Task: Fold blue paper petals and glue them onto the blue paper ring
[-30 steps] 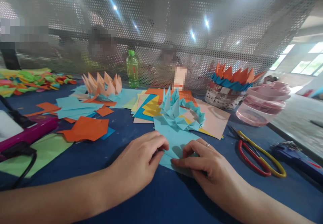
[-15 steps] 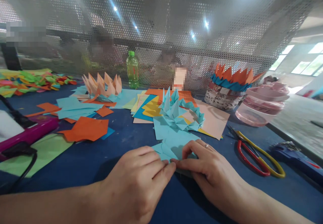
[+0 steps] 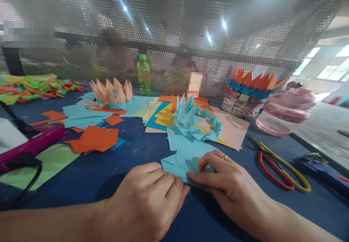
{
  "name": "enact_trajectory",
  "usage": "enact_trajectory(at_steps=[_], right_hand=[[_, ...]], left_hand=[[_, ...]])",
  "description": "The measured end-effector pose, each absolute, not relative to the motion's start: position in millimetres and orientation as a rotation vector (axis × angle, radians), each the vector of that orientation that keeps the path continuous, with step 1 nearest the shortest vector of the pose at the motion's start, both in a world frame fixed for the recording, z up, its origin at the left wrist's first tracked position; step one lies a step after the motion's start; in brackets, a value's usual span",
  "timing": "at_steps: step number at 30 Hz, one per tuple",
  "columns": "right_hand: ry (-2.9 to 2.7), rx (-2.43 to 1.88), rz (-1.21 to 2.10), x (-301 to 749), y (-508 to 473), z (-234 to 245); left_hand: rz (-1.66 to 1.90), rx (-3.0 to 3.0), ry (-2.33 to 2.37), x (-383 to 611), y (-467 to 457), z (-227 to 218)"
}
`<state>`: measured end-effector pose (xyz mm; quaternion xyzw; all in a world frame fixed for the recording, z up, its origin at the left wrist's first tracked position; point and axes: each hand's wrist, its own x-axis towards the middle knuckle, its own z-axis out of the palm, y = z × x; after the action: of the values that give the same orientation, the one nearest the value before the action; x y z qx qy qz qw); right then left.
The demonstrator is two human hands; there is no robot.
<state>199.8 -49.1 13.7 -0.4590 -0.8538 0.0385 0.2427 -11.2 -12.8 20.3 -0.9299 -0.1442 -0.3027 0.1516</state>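
Beyond the left hand [image 3: 144, 202], a plastic bottle [image 3: 144, 75] holds green liquid.

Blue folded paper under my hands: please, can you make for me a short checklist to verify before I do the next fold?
1. Right hand on the light-blue folded paper: ok, it presses on the paper.
2. Left hand on the paper: cannot tell, it sits at the near edge.
3. Fold edges lined up: cannot tell, the right hand covers part of them.
4. Paper lying on the blue table: ok.
5. Scissors with red and yellow handles nearby: ok, they lie to the right of the right hand and seem within reach.
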Motion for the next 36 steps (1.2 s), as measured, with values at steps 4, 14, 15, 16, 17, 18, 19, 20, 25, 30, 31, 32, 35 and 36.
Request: enact_trajectory(at_steps=[4, 14, 15, 16, 17, 18, 19, 20, 25, 30, 31, 32, 35, 36], right_hand=[[-2.328, -1.255, 0.103, 199.3, -49.3, 14.7], [-2.360, -1.197, 0.085, 198.1, -50.4, 15.7], [-2.368, -1.186, 0.076, 197.9, -50.4, 16.4], [-2.375, -1.176, 0.067, 197.7, -50.5, 17.0], [-2.380, -1.169, 0.058, 197.7, -50.7, 17.5], [-2.384, -1.161, 0.050, 197.8, -51.0, 17.9], [-2.385, -1.154, 0.042, 198.1, -51.3, 18.1], [-2.383, -1.149, 0.032, 198.4, -51.7, 18.2], [-2.369, -1.147, -0.018, 199.9, -53.3, 17.6], [-2.339, -1.164, -0.064, 200.5, -53.0, 16.7], [-2.334, -1.169, -0.068, 200.5, -53.1, 16.6], [-2.329, -1.175, -0.069, 200.5, -53.3, 16.6], [-2.307, -1.184, -0.063, 200.5, -54.4, 16.9], [-2.303, -1.186, -0.057, 200.6, -54.7, 17.0]], left_hand=[[-0.833, -2.665, -0.411, -12.4, -13.4, 19.9], [-0.645, -2.819, -0.432, -8.1, -7.3, 20.9], [-0.633, -2.821, -0.426, -8.3, -6.7, 20.7], [-0.628, -2.822, -0.421, -8.5, -6.1, 20.7], [-0.635, -2.819, -0.410, -8.7, -5.7, 20.9], [-0.654, -2.812, -0.397, -8.8, -5.3, 21.3], [-0.665, -2.803, -0.389, -8.9, -5.2, 21.9], [-0.679, -2.789, -0.378, -9.0, -5.2, 22.7], [-0.710, -2.708, -0.394, -9.0, -5.9, 25.6], [-0.728, -2.655, -0.411, -9.1, -6.5, 24.1], [-0.734, -2.646, -0.414, -9.1, -6.6, 23.8], [-0.738, -2.637, -0.417, -9.2, -6.5, 23.6], [-0.746, -2.600, -0.424, -9.7, -5.5, 23.2], [-0.750, -2.584, -0.429, -10.2, -4.8, 23.0]])
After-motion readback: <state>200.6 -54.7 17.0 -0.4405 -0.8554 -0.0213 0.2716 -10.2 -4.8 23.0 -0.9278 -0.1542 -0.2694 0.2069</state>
